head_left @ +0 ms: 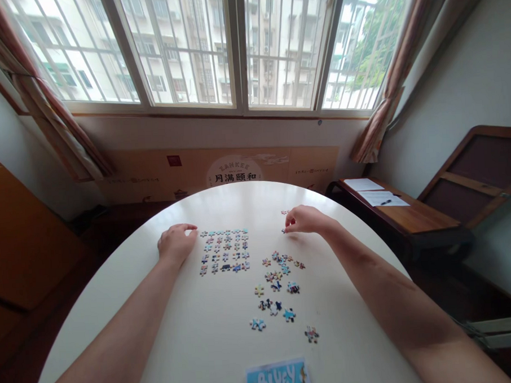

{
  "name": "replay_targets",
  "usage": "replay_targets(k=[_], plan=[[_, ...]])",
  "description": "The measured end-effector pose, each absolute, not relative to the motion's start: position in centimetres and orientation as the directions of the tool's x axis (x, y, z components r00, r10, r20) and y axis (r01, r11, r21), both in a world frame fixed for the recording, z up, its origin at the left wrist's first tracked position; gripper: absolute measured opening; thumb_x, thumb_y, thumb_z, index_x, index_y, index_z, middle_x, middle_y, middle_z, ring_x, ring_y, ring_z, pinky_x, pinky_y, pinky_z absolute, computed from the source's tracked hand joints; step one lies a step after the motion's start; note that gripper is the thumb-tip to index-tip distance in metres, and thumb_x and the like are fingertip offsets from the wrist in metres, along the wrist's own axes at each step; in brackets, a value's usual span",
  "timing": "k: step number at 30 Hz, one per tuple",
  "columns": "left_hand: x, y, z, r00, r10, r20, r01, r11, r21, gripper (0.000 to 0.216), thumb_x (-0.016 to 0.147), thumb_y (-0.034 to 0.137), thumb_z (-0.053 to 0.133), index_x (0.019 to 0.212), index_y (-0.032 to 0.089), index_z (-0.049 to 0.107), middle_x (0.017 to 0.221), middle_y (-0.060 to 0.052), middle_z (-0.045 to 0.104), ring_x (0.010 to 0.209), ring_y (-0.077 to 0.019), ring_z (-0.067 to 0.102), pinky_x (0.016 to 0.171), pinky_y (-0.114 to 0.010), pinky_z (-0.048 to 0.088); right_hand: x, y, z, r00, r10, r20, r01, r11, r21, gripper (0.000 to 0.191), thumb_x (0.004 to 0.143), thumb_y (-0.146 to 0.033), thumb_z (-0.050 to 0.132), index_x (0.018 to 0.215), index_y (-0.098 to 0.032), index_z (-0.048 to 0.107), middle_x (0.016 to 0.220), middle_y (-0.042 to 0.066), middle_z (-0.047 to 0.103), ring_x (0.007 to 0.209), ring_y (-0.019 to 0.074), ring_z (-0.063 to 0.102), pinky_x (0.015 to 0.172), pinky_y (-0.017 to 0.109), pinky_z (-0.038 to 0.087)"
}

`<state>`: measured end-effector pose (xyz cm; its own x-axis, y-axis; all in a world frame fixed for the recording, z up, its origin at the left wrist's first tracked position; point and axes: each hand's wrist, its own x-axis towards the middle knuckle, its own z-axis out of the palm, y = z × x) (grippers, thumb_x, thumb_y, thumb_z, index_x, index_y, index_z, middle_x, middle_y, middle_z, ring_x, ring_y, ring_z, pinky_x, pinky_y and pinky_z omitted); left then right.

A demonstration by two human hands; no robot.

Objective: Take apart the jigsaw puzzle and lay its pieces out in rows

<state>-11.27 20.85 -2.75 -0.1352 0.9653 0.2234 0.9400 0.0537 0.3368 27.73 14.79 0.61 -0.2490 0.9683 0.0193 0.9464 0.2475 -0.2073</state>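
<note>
My right hand point(306, 219) is over the far right part of the white table, thumb and fingers pinched on a small jigsaw puzzle piece point(284, 231). Just beyond its fingertips lies another reddish puzzle piece point(284, 212). My left hand point(177, 240) rests on the tabletop with its fingers stretched out, holding nothing. Beside those fingers, separate puzzle pieces point(225, 246) are laid out in neat rows with small gaps. A loose scatter of puzzle pieces point(278, 276) spreads from the middle towards the near side, and a single puzzle piece point(311, 334) lies apart.
At the near edge of view is a blue box point(277, 377) marked BLUEY. The round white table point(127, 276) stands before a barred window. To the right, papers point(383, 198) and a pen lie on a wooden bench point(426, 221). A printed carton point(153, 168) leans under the window.
</note>
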Motion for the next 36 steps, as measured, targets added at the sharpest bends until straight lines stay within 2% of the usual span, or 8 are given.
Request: replay_targets(k=[4,8,13,19,26,36], plan=[[-11.3,20.8,-2.7,-0.130,0.965,0.228,0.940,0.047,0.338,0.033,0.084,0.037,0.055,0.107,0.026,0.077,0.128,-0.007,0.067,0.118,-0.0351,0.058,0.105,-0.046,0.045,27.6,14.9,0.3,-0.238,0.971,0.002,0.952,0.234,-0.199,0.014,0.073,-0.029,0.075,0.086,-0.028,0.080,0.087,-0.001,0.074,0.074,0.0142,0.062,0.063,0.022,0.038],[-11.4,20.9,-2.9,-0.124,0.962,0.242,0.942,0.038,0.332,0.033,0.084,0.037,0.055,0.106,0.026,0.077,0.127,-0.007,0.068,0.117,-0.0342,0.059,0.105,-0.045,0.045,28.5,15.4,-0.4,-0.169,0.984,0.048,0.963,0.176,-0.204,0.019,0.075,-0.023,0.071,0.090,-0.030,0.081,0.090,-0.002,0.076,0.082,0.0162,0.066,0.068,0.022,0.043],[-11.5,21.0,-3.0,-0.124,0.964,0.235,0.945,0.042,0.325,0.034,0.085,0.038,0.054,0.108,0.026,0.077,0.128,-0.007,0.067,0.117,-0.0347,0.059,0.104,-0.046,0.045,29.7,16.0,-2.1,-0.086,0.986,0.141,0.960,0.120,-0.255,0.021,0.085,-0.028,0.065,0.099,-0.029,0.080,0.103,-0.001,0.076,0.094,0.0180,0.069,0.079,0.023,0.049],[-11.3,20.8,-2.8,-0.139,0.965,0.222,0.942,0.059,0.331,0.035,0.085,0.038,0.054,0.109,0.027,0.076,0.129,-0.007,0.067,0.118,-0.0346,0.058,0.104,-0.046,0.045,29.9,16.2,-3.9,-0.054,0.971,0.231,0.941,0.127,-0.313,0.023,0.092,-0.031,0.061,0.106,-0.029,0.079,0.111,0.000,0.074,0.102,0.0188,0.069,0.088,0.025,0.051],[-11.3,20.8,-2.9,-0.137,0.964,0.227,0.942,0.056,0.332,0.034,0.085,0.039,0.054,0.107,0.027,0.077,0.128,-0.006,0.067,0.118,-0.0342,0.058,0.104,-0.045,0.044,29.9,16.8,-4.9,-0.027,0.963,0.267,0.938,0.117,-0.327,0.022,0.092,-0.031,0.061,0.106,-0.031,0.078,0.113,0.000,0.074,0.104,0.0196,0.069,0.092,0.028,0.052],[-11.1,20.6,-2.6,-0.138,0.967,0.215,0.944,0.063,0.325,0.035,0.086,0.039,0.053,0.108,0.026,0.076,0.126,-0.006,0.068,0.118,-0.0336,0.058,0.104,-0.044,0.044,29.8,17.1,-5.5,-0.003,0.955,0.297,0.933,0.109,-0.342,0.022,0.091,-0.032,0.063,0.106,-0.031,0.078,0.112,0.000,0.074,0.104,0.0212,0.069,0.090,0.029,0.053]])
